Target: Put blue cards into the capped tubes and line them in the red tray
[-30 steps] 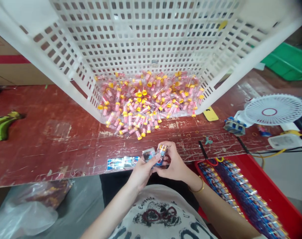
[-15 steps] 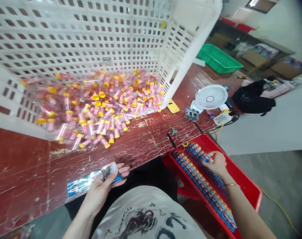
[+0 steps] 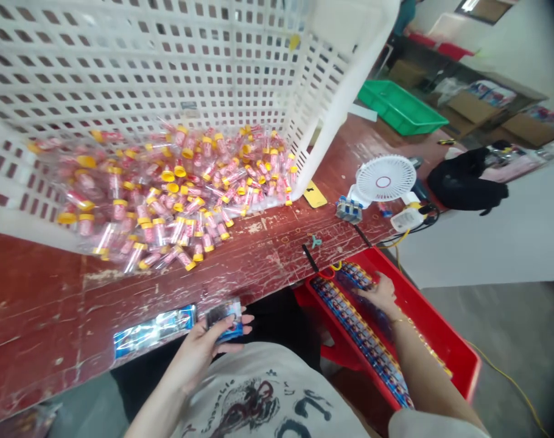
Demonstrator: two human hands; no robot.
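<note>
My left hand (image 3: 215,331) grips a small stack of shiny blue printed packets (image 3: 225,319) at the table's front edge, thumb on top. Just left of it lies a flat strip of silvery-blue packets (image 3: 156,330). Low on the right, my right hand (image 3: 381,295) reaches into a long red tray (image 3: 459,359). Its thumb and fingers close around part of a row of small printed packets (image 3: 357,275); how many it grips is hidden. A second, longer row of packets (image 3: 359,337) runs along the tray's near side.
A large white perforated crate (image 3: 240,61) lies on its side, with many pink, yellow-capped tubes (image 3: 181,207) spilling toward the red table (image 3: 259,249). A yellow phone-shaped item (image 3: 314,194), white fan (image 3: 386,177), green bin (image 3: 400,106) and black bag (image 3: 466,181) stand rightward.
My left hand has moved right with the stack, away from the flat strip, which stays on the table. My right hand has shifted slightly left along the row in the tray.
</note>
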